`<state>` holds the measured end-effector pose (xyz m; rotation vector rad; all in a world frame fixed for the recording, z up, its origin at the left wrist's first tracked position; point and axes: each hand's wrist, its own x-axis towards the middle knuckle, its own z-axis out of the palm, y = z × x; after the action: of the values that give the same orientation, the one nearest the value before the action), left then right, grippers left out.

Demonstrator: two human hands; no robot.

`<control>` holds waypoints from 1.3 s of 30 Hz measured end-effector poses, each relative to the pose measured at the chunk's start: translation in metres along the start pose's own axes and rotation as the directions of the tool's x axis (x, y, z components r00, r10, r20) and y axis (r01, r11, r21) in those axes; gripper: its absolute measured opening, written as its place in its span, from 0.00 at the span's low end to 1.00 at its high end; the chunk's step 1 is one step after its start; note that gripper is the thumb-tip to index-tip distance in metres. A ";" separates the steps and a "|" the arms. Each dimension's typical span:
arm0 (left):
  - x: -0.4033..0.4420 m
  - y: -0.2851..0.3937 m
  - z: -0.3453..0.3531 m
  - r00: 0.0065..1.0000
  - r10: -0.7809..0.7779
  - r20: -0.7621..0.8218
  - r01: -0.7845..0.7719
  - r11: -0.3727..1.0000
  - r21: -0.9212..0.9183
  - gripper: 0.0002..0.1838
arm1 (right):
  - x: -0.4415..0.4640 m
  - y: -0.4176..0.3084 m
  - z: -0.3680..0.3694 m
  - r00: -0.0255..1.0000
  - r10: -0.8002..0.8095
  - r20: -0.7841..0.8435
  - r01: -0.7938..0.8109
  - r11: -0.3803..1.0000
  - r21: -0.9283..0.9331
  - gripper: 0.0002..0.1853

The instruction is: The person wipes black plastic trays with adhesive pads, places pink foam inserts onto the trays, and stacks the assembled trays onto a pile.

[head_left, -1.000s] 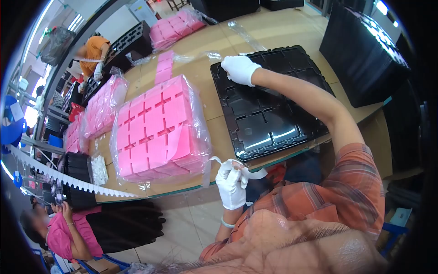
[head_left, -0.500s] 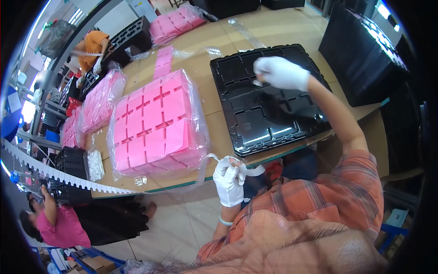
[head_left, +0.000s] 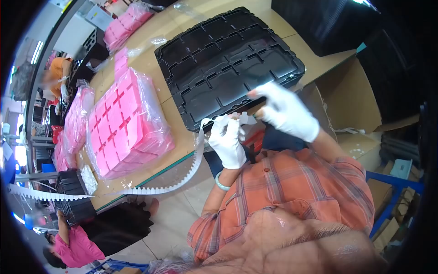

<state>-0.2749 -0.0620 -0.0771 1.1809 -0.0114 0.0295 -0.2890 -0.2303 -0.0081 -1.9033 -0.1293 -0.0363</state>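
Fingertips of my left hand [head_left: 228, 147] are pinched together on a white notched strip [head_left: 156, 190], close to its short end, which sticks out toward my other hand. On my right hand [head_left: 292, 115], thumb and forefinger are spread, with a gap between them; the thumb is beside that short end, and blur keeps me from telling whether it touches. I see nothing between those right fingertips. White gloves cover both hands, with some fingertips showing bare.

From my left fingers the strip loops down past the table's near edge and runs off to the left, one edge cut into little teeth. I judge it light and thin, soft enough to curl and twist, and easy to crease or tear at the notches. Its plain edge looks the better place to take hold, close to the short end, with a light pinch; gloved fingers may slip on it or feel it poorly.

Just beyond my hands a black tray [head_left: 238, 68] lies flat on the table [head_left: 171, 113], its moulded plastic glossy, probably stiff and somewhat slippery; its rim would give the surest grip. Left of it sits a pink stack [head_left: 114, 123] in loose clear wrap. Farther right stand a black stack [head_left: 315, 25] and an open cardboard box [head_left: 358, 98].
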 end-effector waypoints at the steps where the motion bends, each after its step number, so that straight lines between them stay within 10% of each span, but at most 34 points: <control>1: -0.002 0.000 0.004 0.999 0.027 -0.026 -0.026 0.999 0.018 0.07 | 0.004 -0.003 0.008 0.999 0.001 0.050 0.001 0.999 -0.037 0.12; 4: -0.010 -0.001 0.002 0.994 0.095 -0.048 -0.092 0.994 0.068 0.10 | 0.008 0.010 0.023 0.995 -0.097 0.032 0.095 0.993 0.067 0.05; 7: -0.014 0.004 -0.005 0.993 0.094 0.067 -0.073 0.962 -0.262 0.12 | 0.009 0.006 0.021 0.962 -0.254 0.105 0.242 0.964 0.111 0.05; 9: -0.003 0.001 -0.030 0.854 0.014 0.520 0.355 0.714 -0.603 0.10 | 0.009 0.004 0.014 0.865 -0.452 0.218 0.443 0.892 0.093 0.06; 13: -0.017 0.008 -0.012 0.789 -0.508 0.345 0.613 0.686 -0.392 0.08 | -0.006 -0.013 0.010 0.748 -0.621 0.232 0.646 0.762 -0.044 0.06; 15: -0.008 -0.010 -0.031 0.784 -0.389 0.483 0.600 0.673 -0.432 0.08 | 0.008 -0.006 -0.024 0.845 -0.529 0.077 0.533 0.821 -0.204 0.04; 18: -0.009 0.001 -0.021 0.918 -0.288 0.271 0.384 0.815 -0.434 0.07 | 0.051 0.037 -0.086 0.930 -0.302 -0.211 0.127 0.801 -0.585 0.03; 23: -0.004 0.007 -0.016 0.953 -0.241 0.185 0.294 0.886 -0.358 0.07 | 0.092 0.087 -0.107 0.957 -0.170 -0.234 -0.093 0.584 -0.806 0.03; 33: -0.006 0.025 -0.014 0.987 -0.062 0.150 0.091 0.977 -0.193 0.11 | 0.084 0.071 -0.093 0.954 -0.299 -0.008 0.107 0.365 -0.925 0.02; 39: -0.009 0.021 -0.029 0.999 -0.048 0.006 0.049 0.989 -0.137 0.06 | 0.073 0.063 -0.101 0.995 -0.060 0.076 0.097 0.599 -0.795 0.01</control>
<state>-0.2848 -0.0268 -0.0688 1.0438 0.0129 -0.0154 -0.2056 -0.3402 -0.0273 -2.8206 -0.2586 -0.1355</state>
